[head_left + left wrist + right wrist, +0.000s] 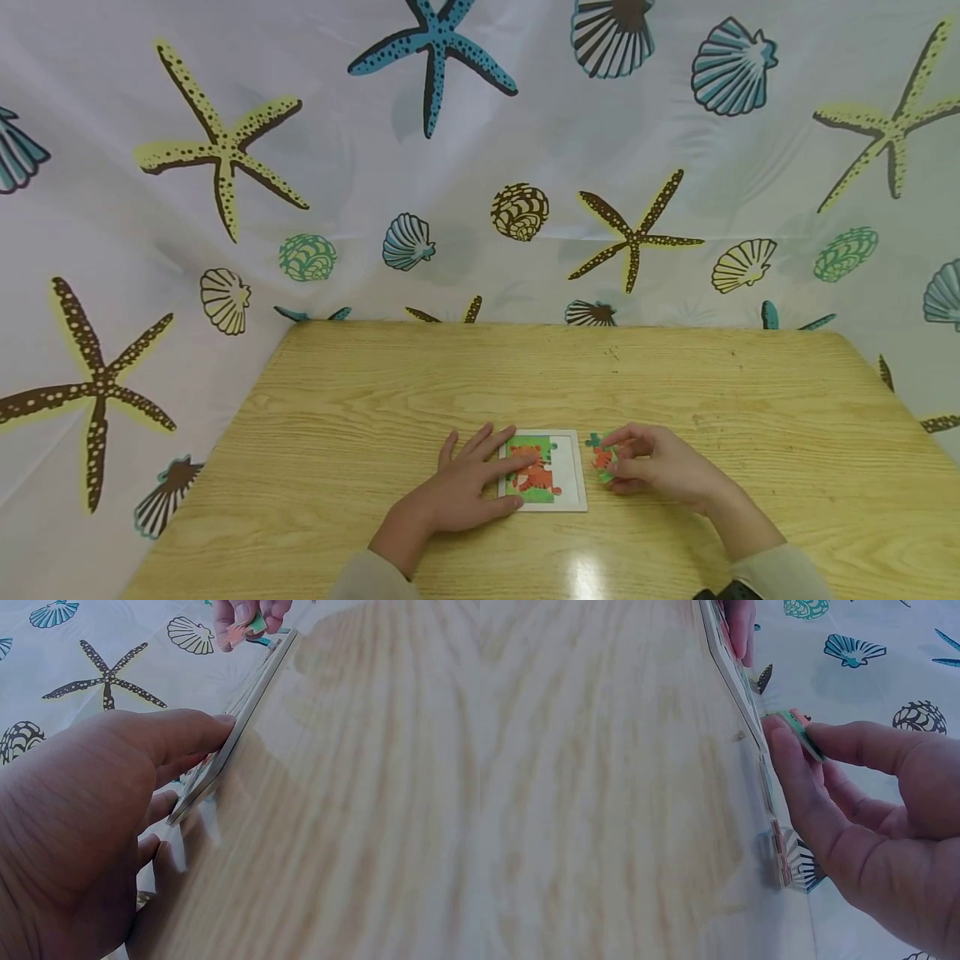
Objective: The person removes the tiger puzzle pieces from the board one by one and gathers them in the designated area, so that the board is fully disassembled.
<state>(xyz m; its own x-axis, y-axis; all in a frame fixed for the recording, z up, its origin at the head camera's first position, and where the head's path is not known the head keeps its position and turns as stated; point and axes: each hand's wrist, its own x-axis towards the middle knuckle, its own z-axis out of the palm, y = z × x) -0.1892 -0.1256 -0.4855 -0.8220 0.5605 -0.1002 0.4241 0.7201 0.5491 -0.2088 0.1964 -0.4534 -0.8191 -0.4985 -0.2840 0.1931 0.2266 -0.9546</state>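
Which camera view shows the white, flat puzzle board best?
The head view: it shows the white, flat puzzle board from above, its face visible, though the left hand covers some. The left wrist view gives mainly its edge; the right wrist view, a narrow slanted part.

Worktop (337,375): is extending before a hanging cloth (480,275), which is rising behind its far edge. Puzzle tray (581,475): is lying on the worktop, between left hand (465,496) and right hand (663,467). Joined pieces (536,493): are occupying the tray's left part, the left hand reaching over them from the left. Loose pieces (781,855): are lying on the worktop, right of the tray. Held piece (802,735): is sitting between the right hand's fingers, near the loose pieces.
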